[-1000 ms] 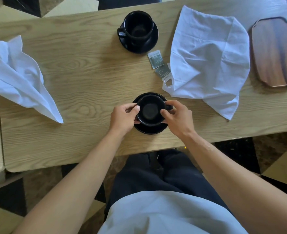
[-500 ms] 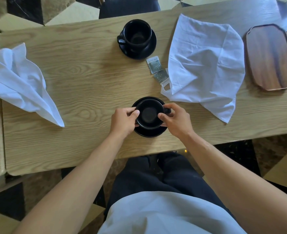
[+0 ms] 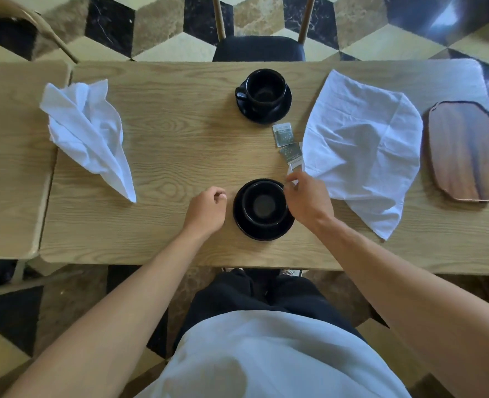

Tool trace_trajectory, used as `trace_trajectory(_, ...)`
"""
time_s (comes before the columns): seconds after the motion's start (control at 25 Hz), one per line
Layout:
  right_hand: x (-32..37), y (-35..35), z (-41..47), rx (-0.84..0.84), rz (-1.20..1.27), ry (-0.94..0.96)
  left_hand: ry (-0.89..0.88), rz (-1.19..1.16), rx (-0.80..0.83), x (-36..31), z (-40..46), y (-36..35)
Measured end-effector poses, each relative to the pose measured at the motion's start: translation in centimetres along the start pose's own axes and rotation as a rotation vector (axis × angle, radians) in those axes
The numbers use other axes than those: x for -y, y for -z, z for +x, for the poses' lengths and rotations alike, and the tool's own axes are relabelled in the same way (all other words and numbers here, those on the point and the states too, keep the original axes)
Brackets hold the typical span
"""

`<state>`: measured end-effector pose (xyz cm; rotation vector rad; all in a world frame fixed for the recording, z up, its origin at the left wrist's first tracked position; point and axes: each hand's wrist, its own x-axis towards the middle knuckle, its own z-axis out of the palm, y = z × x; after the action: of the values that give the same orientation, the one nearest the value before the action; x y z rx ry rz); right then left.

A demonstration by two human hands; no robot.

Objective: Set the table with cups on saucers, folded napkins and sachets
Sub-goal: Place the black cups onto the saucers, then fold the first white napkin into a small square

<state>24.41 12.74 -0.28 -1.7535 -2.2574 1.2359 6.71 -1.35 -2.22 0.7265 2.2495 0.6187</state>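
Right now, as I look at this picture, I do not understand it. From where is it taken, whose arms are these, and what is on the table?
There is no machine here. A person wears a camera on the head, looking down, so the arms are the person's own.

On the wooden table stand two black cups on saucers: the near cup and the far cup. A crumpled napkin lies at the left, a spread napkin at the right, beside a wooden tray. Small sachets lie between the cups.

The left hand rests loosely curled beside the near saucer, holding nothing. The right hand reaches to a sachet and seems to pinch it.
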Motion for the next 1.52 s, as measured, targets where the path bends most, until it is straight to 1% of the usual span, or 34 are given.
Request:
trace_trajectory(0.16,4.2,-1.9,0.4,0.097,-0.018,0.203,0.113,-0.024,-0.112,3.1,-2.2,2.8)
trace_trajectory(0.28,7.6,-5.0,0.1,0.214,-0.056,0.356,0.189,-0.072,-0.196,6.5,-3.7,5.4)
trace_trajectory(0.36,9.8,-7.2,-0.1,0.248,-0.085,0.416,0.214,-0.077,-0.242,8.9,-3.7,7.2)
trace_trajectory(0.48,13.2,-11.1,-0.2,0.289,-0.108,0.409,0.233,-0.091,-0.255,12.5,-2.2,10.2)
trace_trajectory(0.64,18.0,-17.5,0.1,0.258,-0.137,0.334,0.232,-0.106,-0.182,17.1,2.0,14.8)
trace_trajectory(0.76,20.8,-22.1,-0.2,0.249,-0.181,0.232,0.168,-0.054,-0.088,19.4,4.6,17.6)
trace_trajectory(0.92,23.4,-27.2,-0.9,0.268,-0.205,0.151,-0.001,0.001,0.050,21.3,6.1,19.9)
trace_trajectory(1.04,23.7,-29.7,-1.2,0.281,-0.222,0.087,-0.125,0.045,0.145,22.1,7.1,20.6)
trace_trajectory(1.12,23.5,-30.6,-1.6,0.222,-0.230,0.068,-0.204,0.075,0.243,21.9,7.0,20.8)
trace_trajectory(1.2,23.8,-31.0,-2.2,0.104,-0.210,0.119,-0.279,0.186,0.310,21.3,7.0,20.9)
trace_trajectory(1.24,24.1,-30.8,-2.5,0.058,-0.192,0.177,-0.310,0.290,0.298,20.8,7.2,21.0)
trace_trajectory(1.32,24.8,-29.8,-3.0,0.017,-0.144,0.307,-0.383,0.512,0.194,19.7,7.7,21.8)
trace_trajectory(1.36,25.2,-29.1,-3.2,0.008,-0.114,0.354,-0.427,0.585,0.142,19.0,8.1,22.6)
trace_trajectory(1.44,26.2,-27.2,-3.2,-0.052,-0.044,0.411,-0.509,0.637,0.090,17.4,9.2,24.6)
trace_trajectory(1.52,27.6,-25.0,-3.0,-0.148,0.052,0.451,-0.568,0.686,0.022,15.8,10.6,26.9)
